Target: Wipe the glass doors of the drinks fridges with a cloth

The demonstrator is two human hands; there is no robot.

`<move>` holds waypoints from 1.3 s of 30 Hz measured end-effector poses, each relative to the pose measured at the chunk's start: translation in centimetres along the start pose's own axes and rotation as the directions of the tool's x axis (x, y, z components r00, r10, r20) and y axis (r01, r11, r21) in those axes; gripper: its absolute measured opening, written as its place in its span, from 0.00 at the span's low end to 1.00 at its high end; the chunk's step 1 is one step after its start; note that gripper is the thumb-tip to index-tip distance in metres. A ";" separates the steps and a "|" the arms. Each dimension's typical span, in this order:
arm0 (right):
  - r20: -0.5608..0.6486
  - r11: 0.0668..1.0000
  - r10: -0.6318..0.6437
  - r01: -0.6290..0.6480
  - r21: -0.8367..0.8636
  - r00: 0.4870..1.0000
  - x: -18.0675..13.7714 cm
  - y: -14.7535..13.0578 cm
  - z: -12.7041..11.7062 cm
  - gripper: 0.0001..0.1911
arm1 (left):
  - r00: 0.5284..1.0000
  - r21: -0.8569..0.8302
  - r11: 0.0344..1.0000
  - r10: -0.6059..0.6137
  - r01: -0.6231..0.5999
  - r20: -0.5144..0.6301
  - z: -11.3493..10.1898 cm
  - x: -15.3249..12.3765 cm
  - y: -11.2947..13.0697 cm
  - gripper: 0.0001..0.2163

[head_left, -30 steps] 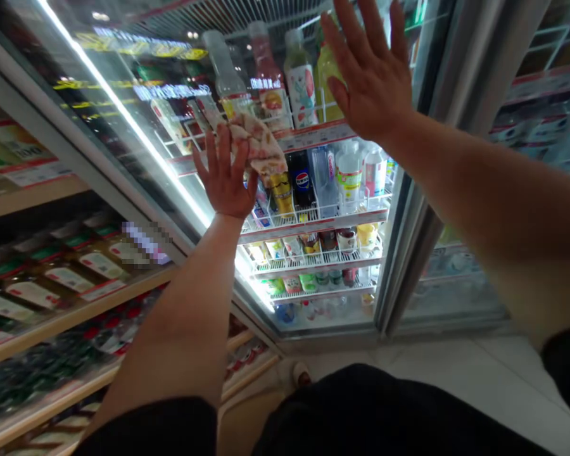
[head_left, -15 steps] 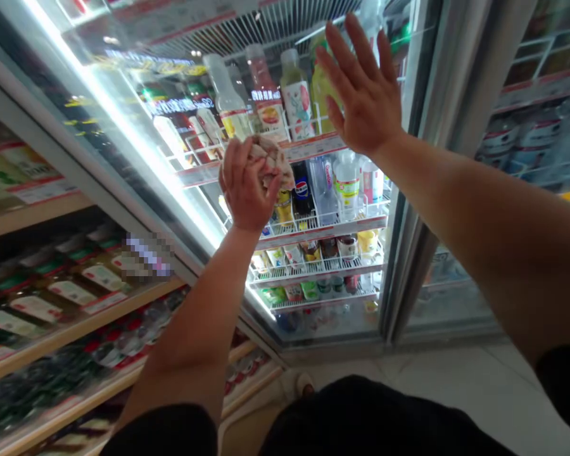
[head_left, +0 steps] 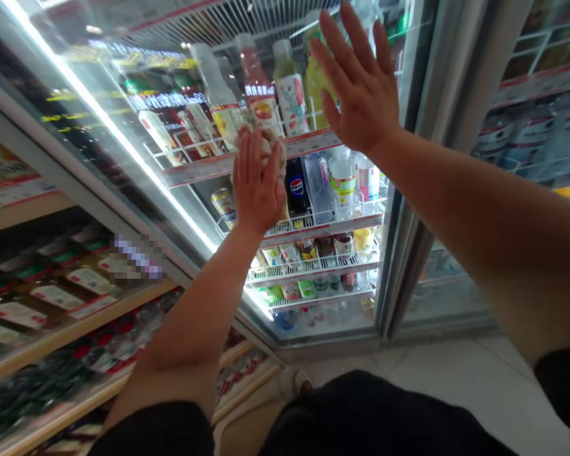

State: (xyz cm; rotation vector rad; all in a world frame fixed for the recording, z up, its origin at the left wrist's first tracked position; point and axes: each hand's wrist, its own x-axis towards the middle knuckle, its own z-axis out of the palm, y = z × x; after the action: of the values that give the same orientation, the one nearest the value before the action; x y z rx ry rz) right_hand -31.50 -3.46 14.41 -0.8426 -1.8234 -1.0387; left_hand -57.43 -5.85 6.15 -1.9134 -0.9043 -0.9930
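My left hand [head_left: 259, 193] presses a crumpled, light pinkish-brown cloth [head_left: 266, 140] against the glass door [head_left: 332, 324] of a lit drinks fridge. Its fingers lie stretched over the cloth, hiding much of it. Higher up and to the right, my right hand [head_left: 363, 95] rests on the glass with its palm down and fingers spread, holding nothing. Behind the pane, near the hands, stand a red-drink bottle [head_left: 259, 82], a green-drink bottle [head_left: 289, 88] and a dark Pepsi bottle [head_left: 297, 187].
Wooden shelves [head_left: 80, 310] with rows of bottles run along the left. A metal door frame [head_left: 411, 253] separates this fridge from another glass-fronted cooler [head_left: 527, 139] on the right. Pale floor tiles [head_left: 456, 373] and a shoe [head_left: 303, 382] show below.
My left hand has shifted slightly right across the glass with the cloth, its fingers now straighter and flatter over it. My right hand stays spread at nearly the same place.
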 end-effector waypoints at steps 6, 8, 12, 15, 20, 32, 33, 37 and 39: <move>0.035 1.000 0.016 -0.015 -0.013 0.999 0.0 -0.2 -0.3 0.29 | 0.998 -0.001 1.000 0.024 -0.024 0.060 -0.3 0.0 -0.6 0.21; 0.029 1.000 0.003 -0.002 -0.028 1.000 0.0 -0.1 -0.3 0.29 | 1.000 0.041 0.999 -0.012 0.013 -0.019 -1.1 1.3 -2.0 0.23; 0.010 0.998 -0.033 0.033 -0.055 0.999 0.0 0.1 -0.1 0.29 | 0.995 0.071 0.995 -0.062 0.067 -0.079 -1.1 0.7 -2.1 0.24; -0.010 0.999 -0.015 0.015 -0.037 1.000 0.0 0.2 0.1 0.28 | 0.994 0.004 1.000 -0.029 0.029 0.104 -0.2 -1.3 -0.4 0.22; -0.022 0.999 0.004 -0.003 0.042 1.000 -0.1 0.0 0.1 0.28 | 0.991 -0.018 1.000 -0.016 0.018 0.131 -0.5 0.5 -1.6 0.24; 0.002 1.000 0.003 -0.003 0.018 1.000 -0.2 -0.2 -0.2 0.29 | 0.977 -0.005 0.993 0.120 -0.121 0.175 -0.6 -1.3 -2.3 0.27; 0.009 1.000 0.010 -0.010 0.024 1.000 -0.1 -0.2 -0.2 0.29 | 0.988 0.017 0.997 0.067 -0.070 0.137 -0.9 -0.7 -3.1 0.27; 0.042 1.000 0.021 -0.020 -0.020 0.999 0.0 -0.1 -0.2 0.29 | 0.994 0.086 0.994 -0.057 0.065 -0.093 -1.1 0.2 -4.1 0.30; 0.029 0.999 0.006 -0.005 -0.043 1.000 0.0 0.0 -0.1 0.29 | 0.997 0.093 0.995 -0.014 0.021 -0.074 -0.4 -1.0 -3.2 0.32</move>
State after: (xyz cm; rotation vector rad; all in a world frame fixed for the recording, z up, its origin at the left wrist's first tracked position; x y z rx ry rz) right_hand -31.51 -3.54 14.42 -0.8927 -1.8279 -1.0707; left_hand -60.66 -5.07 6.44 -1.7819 -0.9111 -1.0066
